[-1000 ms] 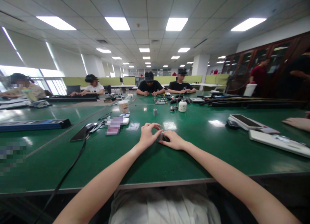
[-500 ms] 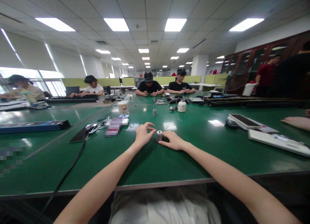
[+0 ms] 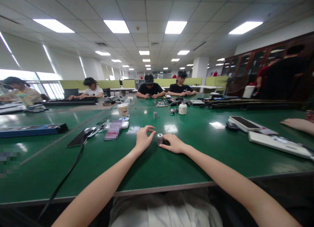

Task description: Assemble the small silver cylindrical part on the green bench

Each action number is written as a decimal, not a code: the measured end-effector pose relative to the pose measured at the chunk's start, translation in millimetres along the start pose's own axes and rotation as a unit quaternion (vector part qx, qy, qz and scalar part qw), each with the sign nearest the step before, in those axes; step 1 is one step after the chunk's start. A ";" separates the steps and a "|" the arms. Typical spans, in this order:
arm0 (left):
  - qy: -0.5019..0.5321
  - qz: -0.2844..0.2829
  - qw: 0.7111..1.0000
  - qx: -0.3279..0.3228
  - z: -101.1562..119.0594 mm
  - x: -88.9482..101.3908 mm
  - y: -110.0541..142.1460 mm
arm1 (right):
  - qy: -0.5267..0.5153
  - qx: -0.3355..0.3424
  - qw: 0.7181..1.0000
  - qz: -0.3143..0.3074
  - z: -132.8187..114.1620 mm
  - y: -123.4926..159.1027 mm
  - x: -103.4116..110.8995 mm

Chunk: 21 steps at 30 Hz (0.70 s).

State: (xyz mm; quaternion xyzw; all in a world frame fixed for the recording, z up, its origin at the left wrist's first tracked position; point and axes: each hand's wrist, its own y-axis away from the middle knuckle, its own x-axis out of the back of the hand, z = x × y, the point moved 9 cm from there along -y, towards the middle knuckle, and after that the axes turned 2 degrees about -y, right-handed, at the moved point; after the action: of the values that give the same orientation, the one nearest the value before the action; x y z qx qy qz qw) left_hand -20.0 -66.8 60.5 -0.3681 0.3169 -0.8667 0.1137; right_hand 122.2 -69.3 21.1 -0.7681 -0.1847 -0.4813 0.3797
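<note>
A small grey metal cylinder (image 3: 159, 140) stands upright on the green tabletop in front of me, with a dark hole in its top. My right hand (image 3: 173, 143) has thumb and fingers round its right side. Just left of the cylinder is my left hand (image 3: 144, 137), fingers curved and apart from the thumb, with nothing visible between them. Farther back on the table stands a second small metal cylinder (image 3: 155, 115).
Left of my hands are a plastic cup (image 3: 123, 110), a blurred pink item (image 3: 113, 130) and a black strap (image 3: 70, 171). A white jar (image 3: 183, 108) stands behind; white devices (image 3: 277, 143) lie right. Several people sit around the green table (image 3: 196, 174).
The view has shifted slightly. Both hands keep nearly the same pose beside the cylinder, which stays upright. In the background right, a standing person in black has moved.
</note>
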 end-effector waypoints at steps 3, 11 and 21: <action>0.041 0.007 0.999 -0.031 15.3 0.9 2.2 | -0.001 0.000 1.000 -0.006 -2.4 0.2 1.2; 0.083 -0.012 0.995 -0.054 26.7 -4.9 6.5 | 0.007 0.000 1.000 -0.007 -2.0 -0.9 0.9; 0.055 -0.012 0.994 -0.096 32.0 -4.2 6.9 | 0.004 -0.004 1.000 -0.004 -2.5 -0.5 1.9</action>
State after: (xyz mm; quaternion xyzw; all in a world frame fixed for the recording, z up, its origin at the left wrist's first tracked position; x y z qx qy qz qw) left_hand 5.4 -85.3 70.6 -0.3329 0.4001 -0.8524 0.0496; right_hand 121.2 -71.0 23.6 -0.7670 -0.1843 -0.4865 0.3755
